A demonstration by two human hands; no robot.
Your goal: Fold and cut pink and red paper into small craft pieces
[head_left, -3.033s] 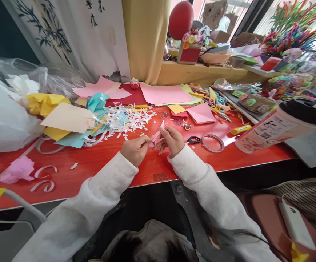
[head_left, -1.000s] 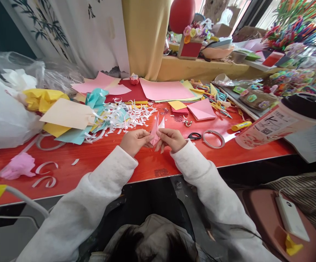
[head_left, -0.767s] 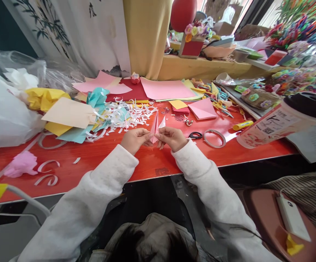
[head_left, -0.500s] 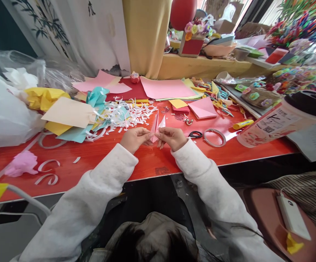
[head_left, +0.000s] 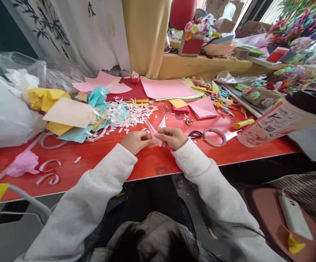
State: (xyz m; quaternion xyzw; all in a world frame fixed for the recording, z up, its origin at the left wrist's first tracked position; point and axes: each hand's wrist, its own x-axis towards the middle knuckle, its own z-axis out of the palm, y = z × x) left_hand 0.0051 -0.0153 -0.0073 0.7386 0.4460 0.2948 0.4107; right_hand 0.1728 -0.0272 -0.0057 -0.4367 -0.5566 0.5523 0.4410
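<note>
A small folded pink paper point(head_left: 152, 131) is between my hands above the red table point(head_left: 147, 160), its narrow point leaning up and to the left. My left hand point(head_left: 136, 141) pinches its lower left side. On the right, my right hand point(head_left: 173, 137) grips the same paper with thumb and index finger. A pale pointed tip point(head_left: 162, 122) stands up just above the right fingers; where it joins the pink paper is hidden. Black-handled scissors point(head_left: 195, 134) lie to the right of my right hand, beside a roll of tape point(head_left: 215, 137).
White paper shreds point(head_left: 130, 114) lie behind my left hand. Pink sheets point(head_left: 167, 88) and folded pink paper point(head_left: 203, 107) are farther back. A large cup point(head_left: 278, 120) and a yellow tube point(head_left: 243, 124) stand and lie right; a white bag point(head_left: 7, 112) is left.
The pink paper has tipped from nearly upright toward the left, and its parts have spread apart. My left fingers have shifted slightly on it; my right hand has barely moved.
</note>
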